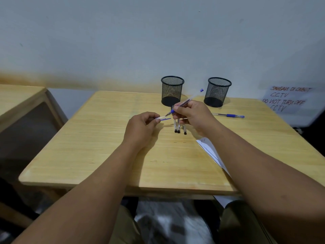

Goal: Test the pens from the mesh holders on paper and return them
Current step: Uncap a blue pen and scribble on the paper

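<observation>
Two black mesh holders stand near the table's back edge, the left holder (172,90) and the right holder (217,92); both look empty. My right hand (192,115) grips a clear blue-ink pen (190,98), its tip pointing left and down. My left hand (143,125) pinches the pen's clear cap with a blue clip (163,118), just left of the tip. Several black-ended pens (179,128) lie on the table under my right hand. Another blue pen (228,115) lies to the right. A white paper (211,152) shows partly under my right forearm.
The light wooden table (105,147) stands against a pale wall. A handwritten sign (286,99) hangs on the wall at right. A second wooden table (19,95) is at the left. My legs and the floor show below the front edge.
</observation>
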